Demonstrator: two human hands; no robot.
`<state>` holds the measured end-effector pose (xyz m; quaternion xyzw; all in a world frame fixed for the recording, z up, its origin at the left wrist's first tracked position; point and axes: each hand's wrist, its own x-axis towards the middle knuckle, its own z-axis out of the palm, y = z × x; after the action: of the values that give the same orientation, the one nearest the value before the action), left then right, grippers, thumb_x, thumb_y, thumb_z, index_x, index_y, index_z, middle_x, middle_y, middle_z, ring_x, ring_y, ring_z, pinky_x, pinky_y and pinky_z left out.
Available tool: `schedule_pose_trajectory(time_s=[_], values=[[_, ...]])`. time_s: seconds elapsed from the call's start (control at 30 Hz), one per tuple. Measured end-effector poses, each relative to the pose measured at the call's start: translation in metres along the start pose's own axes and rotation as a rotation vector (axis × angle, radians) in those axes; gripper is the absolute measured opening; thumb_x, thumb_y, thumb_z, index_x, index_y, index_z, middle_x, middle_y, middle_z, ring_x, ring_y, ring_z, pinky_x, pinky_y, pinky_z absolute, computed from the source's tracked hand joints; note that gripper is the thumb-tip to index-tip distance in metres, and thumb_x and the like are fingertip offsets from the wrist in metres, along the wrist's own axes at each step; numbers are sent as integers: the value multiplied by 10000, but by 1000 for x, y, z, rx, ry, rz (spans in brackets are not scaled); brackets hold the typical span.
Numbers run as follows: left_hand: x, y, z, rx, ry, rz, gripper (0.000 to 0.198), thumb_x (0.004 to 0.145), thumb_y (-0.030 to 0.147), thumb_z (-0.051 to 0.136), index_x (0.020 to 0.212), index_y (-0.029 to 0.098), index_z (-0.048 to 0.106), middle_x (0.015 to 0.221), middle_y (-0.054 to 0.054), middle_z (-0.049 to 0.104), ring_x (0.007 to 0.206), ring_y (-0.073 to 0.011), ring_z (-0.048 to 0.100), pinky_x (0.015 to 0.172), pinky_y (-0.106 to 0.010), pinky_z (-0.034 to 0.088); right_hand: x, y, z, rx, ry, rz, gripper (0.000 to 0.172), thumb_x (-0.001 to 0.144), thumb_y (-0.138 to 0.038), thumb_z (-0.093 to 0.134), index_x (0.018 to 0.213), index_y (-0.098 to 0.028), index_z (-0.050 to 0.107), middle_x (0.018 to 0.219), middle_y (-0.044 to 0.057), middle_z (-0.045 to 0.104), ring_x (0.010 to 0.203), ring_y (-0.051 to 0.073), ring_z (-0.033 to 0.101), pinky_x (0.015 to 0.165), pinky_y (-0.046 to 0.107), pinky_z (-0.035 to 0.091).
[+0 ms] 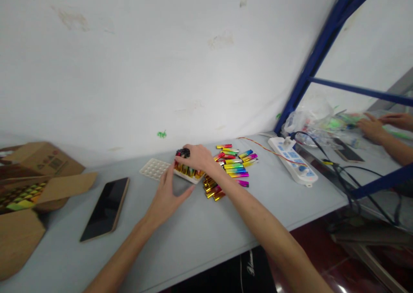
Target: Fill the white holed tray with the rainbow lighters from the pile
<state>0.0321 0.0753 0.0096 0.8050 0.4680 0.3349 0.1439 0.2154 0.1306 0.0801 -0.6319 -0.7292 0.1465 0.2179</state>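
Observation:
A white tray with a grid of holes [155, 168] lies on the table near the wall. Its right part holds several shiny lighters [184, 169] standing side by side, some with black tops showing. My left hand [165, 200] is at the tray's front left, thumb and fingers spread around that corner; contact is hard to tell. Over the tops of the standing lighters, my right hand [197, 158] reaches in with bent fingers, and what they pinch is hidden. Right of the tray lies a loose pile of metallic rainbow lighters [235, 168], partly behind my right forearm.
A dark phone [106, 209] and an open cardboard box [53, 166] holding more coloured pieces are at the left. A white power strip [292, 161] with cables lies right, beside a blue metal frame [311, 65]. Beyond it, another person's hands [376, 127] are among clear plastic bags.

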Motion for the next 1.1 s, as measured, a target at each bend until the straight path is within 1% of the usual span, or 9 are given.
schedule_pose_trajectory(time_s=[0.1, 0.23, 0.3, 0.37, 0.5, 0.63, 0.8, 0.97, 1.1], values=[[6, 4, 16, -55, 17, -3, 1064, 842, 559, 780, 1661, 237, 181, 1592, -222, 421, 1529, -402, 394, 1232, -612, 357, 5, 8, 1, 99, 7, 53, 557, 934, -707, 585, 1198, -247, 757, 1186, 118, 793, 1099, 308, 734, 927, 379, 553], [18, 10, 28, -88, 30, -64, 1184, 794, 576, 826, 1680, 245, 114, 1505, -236, 455, 1450, -433, 488, 1177, -645, 404, 4, 16, 6, 222, 22, 118, 560, 983, -699, 516, 1180, -241, 771, 1223, 102, 787, 1155, 285, 720, 956, 352, 546], [23, 13, 31, -98, 53, -84, 1155, 802, 565, 823, 1676, 248, 137, 1466, -222, 464, 1416, -419, 524, 1173, -640, 413, 1, 18, 8, 266, 39, 169, 571, 993, -707, 490, 1180, -244, 766, 1218, 94, 788, 1165, 282, 716, 961, 351, 545], [28, 14, 32, -112, 70, -60, 1101, 807, 533, 829, 1661, 257, 191, 1460, -214, 463, 1405, -406, 531, 1180, -627, 416, -3, 20, 8, 307, 57, 228, 577, 982, -722, 501, 1185, -244, 755, 1200, 92, 790, 1160, 286, 716, 956, 355, 546], [36, 15, 32, -116, 80, 68, 1001, 790, 431, 852, 1615, 290, 302, 1484, -189, 487, 1396, -379, 525, 1187, -601, 430, -11, 24, 8, 373, 90, 301, 587, 979, -737, 493, 1178, -238, 730, 1163, 94, 790, 1142, 283, 720, 946, 355, 549], [42, 14, 30, -92, 93, 167, 968, 752, 411, 863, 1577, 254, 383, 1467, -169, 541, 1361, -376, 545, 1159, -596, 464, -16, 27, 7, 366, 100, 326, 616, 1002, -745, 427, 1185, -221, 695, 1148, 120, 785, 1112, 290, 726, 935, 380, 553], [45, 9, 31, -90, 115, 228, 982, 743, 486, 853, 1576, 236, 399, 1457, -177, 568, 1342, -405, 555, 1136, -624, 477, -23, 22, 2, 359, 93, 325, 602, 1007, -737, 425, 1183, -213, 664, 1128, 134, 785, 1079, 301, 736, 925, 397, 559], [43, 10, 28, -106, 106, 222, 972, 769, 488, 835, 1595, 249, 382, 1441, -166, 579, 1343, -396, 564, 1124, -592, 501, -28, 17, -4, 394, 86, 330, 597, 1008, -719, 452, 1192, -193, 665, 1143, 159, 781, 1107, 324, 736, 959, 418, 555], [42, 14, 25, -122, 110, 231, 973, 748, 480, 858, 1581, 271, 402, 1428, -149, 587, 1304, -384, 587, 1103, -576, 516, -31, 20, -4, 409, 77, 321, 614, 1023, -717, 428, 1220, -189, 672, 1182, 167, 774, 1148, 332, 724, 989, 434, 543]])
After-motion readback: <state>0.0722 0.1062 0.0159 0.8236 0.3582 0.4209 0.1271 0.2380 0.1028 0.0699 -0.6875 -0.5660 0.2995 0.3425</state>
